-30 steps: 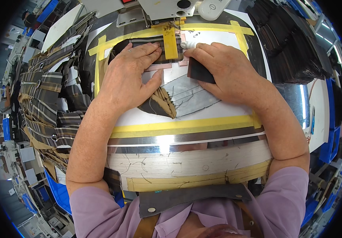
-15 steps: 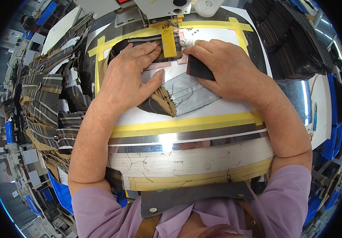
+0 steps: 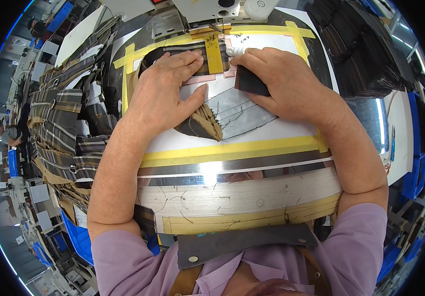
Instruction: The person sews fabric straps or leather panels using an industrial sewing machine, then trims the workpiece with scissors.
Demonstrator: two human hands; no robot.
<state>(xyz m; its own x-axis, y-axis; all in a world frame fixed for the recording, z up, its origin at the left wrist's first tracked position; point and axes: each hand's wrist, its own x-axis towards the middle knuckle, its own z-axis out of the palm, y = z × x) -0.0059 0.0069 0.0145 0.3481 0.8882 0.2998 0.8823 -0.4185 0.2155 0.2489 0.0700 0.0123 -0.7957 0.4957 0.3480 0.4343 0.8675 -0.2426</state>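
My left hand [image 3: 170, 84] lies flat with fingers stretched over a plaid fabric piece [image 3: 175, 49], pressing it on the work plate. Under that palm and thumb a folded tan edge [image 3: 206, 123] of the cloth sticks out, with loose threads. My right hand [image 3: 284, 81] pinches a small dark fabric piece [image 3: 251, 81] between thumb and fingers. By its index fingertip sits a white wrapped thing [image 3: 235, 51] whose kind I cannot make out. A yellow strip [image 3: 214, 56] lies between my hands, over the plaid cloth, just below the sewing machine head [image 3: 207, 12].
Plaid pieces with metal rings [image 3: 54, 113] are heaped on the left. A tall stack of dark fabric pieces [image 3: 358, 49] stands at the right back. Yellow tape [image 3: 232, 149] frames the white sheet. Blue bins [image 3: 417, 148] stand at the far right; other people are at the far left.
The view has shifted slightly. Both hands keep nearly the same places, and the dark fabric piece stays in my right hand.
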